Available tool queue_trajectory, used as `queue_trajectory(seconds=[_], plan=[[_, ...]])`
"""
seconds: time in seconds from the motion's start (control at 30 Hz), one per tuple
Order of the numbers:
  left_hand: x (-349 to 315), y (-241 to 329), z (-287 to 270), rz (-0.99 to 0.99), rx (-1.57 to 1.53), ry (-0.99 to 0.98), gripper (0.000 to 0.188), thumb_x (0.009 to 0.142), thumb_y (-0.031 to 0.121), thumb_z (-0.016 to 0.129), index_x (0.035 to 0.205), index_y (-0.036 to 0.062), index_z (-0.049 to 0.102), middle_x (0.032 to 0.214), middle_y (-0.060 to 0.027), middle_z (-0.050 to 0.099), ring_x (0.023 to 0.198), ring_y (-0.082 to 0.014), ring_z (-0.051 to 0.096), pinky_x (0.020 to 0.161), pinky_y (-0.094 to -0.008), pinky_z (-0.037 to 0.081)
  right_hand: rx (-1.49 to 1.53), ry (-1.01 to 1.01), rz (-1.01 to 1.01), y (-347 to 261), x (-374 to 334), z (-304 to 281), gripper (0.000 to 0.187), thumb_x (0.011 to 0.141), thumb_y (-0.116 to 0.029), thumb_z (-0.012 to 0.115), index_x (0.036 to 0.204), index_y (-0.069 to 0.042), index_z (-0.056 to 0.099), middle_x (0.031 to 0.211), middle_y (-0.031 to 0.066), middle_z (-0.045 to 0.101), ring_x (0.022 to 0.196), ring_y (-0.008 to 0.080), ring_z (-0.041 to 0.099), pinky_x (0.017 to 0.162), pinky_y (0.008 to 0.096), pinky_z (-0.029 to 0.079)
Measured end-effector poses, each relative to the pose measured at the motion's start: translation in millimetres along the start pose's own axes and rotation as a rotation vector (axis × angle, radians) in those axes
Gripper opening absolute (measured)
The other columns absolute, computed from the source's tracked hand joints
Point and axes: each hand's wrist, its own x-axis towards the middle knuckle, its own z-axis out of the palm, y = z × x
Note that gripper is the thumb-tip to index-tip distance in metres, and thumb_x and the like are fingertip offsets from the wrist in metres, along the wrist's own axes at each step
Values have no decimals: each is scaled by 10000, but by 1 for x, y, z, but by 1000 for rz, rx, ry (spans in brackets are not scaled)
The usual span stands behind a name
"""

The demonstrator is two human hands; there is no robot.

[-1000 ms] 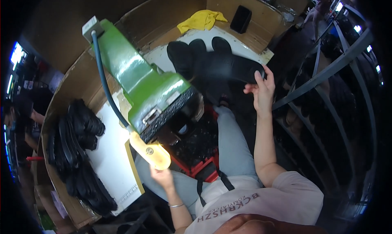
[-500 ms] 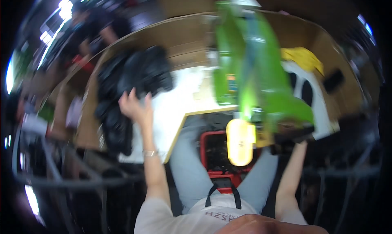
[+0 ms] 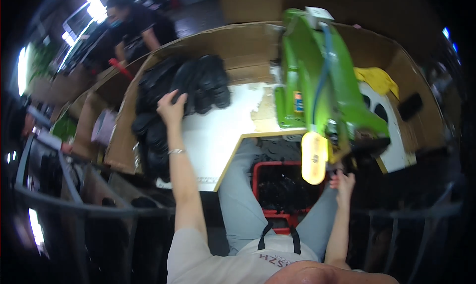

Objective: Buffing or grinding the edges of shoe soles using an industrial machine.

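A pile of black, soft-looking bundled pieces (image 3: pixel 201 83) lies on the left of the white worktable (image 3: pixel 210 155); their exact kind I cannot tell. My left hand (image 3: pixel 172 108) reaches to the near edge of this pile, fingers apart and bent, with nothing seen in its grasp. Right of centre stands a green machine (image 3: pixel 342 85) with a blue tube and a yellow oval lamp (image 3: pixel 314 157) at its front. My right hand (image 3: pixel 343 181) is just below the machine's dark front end, its fingers curled together. What they hold, if anything, is too dark to make out.
Cardboard walls (image 3: pixel 248 51) ring the table. A yellow cloth (image 3: pixel 378 80) and a dark block (image 3: pixel 410 107) lie on the right. Below, between my knees, sits a red crate (image 3: pixel 256 182) with black contents. A person (image 3: pixel 134 28) works beyond, back left. Grey metal rails run along both sides.
The whole view has shifted and is sharper. My left hand has moved farther out onto the black pile. My right hand, partly hidden at the machine before, now shows below it with curled fingers.
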Motion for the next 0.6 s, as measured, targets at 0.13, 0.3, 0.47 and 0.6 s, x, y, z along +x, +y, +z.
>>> queue_trajectory(seconds=[0.13, 0.3, 0.47, 0.6], plan=[[-67, 127, -68, -219, -334, -99, 279, 745, 118, 734, 980, -19, 672, 981, -161, 673, 869, -207, 621, 798, -294, 473, 27, -347, 181, -16, -46, 29, 338, 855, -142, 600, 1166, -34, 525, 720, 105, 636, 557, 136, 618, 478, 255, 519], [-192, 169, -153, 296, -535, -426, 279, 608, -47, 667, 881, -15, 619, 958, -128, 612, 904, -264, 577, 863, -364, 441, 470, -864, 432, -25, -93, 61, 519, 945, -423, 452, 1250, -5, 479, 993, 170, 627, 810, 212, 658, 613, 313, 565], [-268, 189, -104, 334, -1003, -885, 401, 581, 26, 732, 945, -5, 567, 1062, -175, 590, 1012, -319, 556, 903, -410, 432, 250, -882, 214, -21, -109, -9, 482, 831, -156, 630, 1269, -8, 493, 1160, 111, 580, 1059, 176, 560, 917, 278, 444], [-316, 224, -74, -359, -1552, -737, 872, 694, 93, 700, 1387, 5, 178, 1339, -208, 362, 1113, -338, 509, 936, -445, 447, 315, -670, 192, 4, -134, -30, 669, 735, 4, 703, 1328, -31, 396, 1224, 103, 523, 1113, 156, 509, 956, 296, 419]])
